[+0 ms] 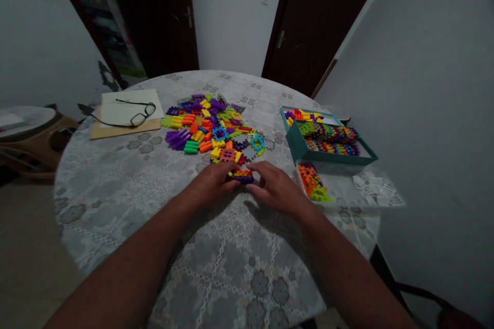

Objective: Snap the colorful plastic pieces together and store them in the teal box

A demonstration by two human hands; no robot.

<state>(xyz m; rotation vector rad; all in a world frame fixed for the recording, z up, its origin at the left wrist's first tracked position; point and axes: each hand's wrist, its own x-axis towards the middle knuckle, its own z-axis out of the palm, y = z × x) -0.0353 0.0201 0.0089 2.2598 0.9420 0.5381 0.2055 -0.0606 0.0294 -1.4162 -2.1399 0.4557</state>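
Between my two hands, at the near edge of a colourful pile, are a few stacked plastic building pieces (244,177), orange, red and purple. My left hand (216,179) grips their left end between thumb and fingers. From the other side, my right hand (272,182) closes its thumb and fingers on the right end. Just beyond my fingers lies an orange square piece with a window grid (228,154). Behind it spreads the pile of mixed plastic building pieces (206,128), in purple, yellow, green, blue and orange.
At right a teal box (332,156) holds rows of sorted pieces. Nearer me, a clear tray (302,181) contains orange and green pieces, with white pieces (376,188) beside it. Glasses (138,119) rest on paper and a board (116,132) at left. A patterned cloth (216,267) covers the round table.
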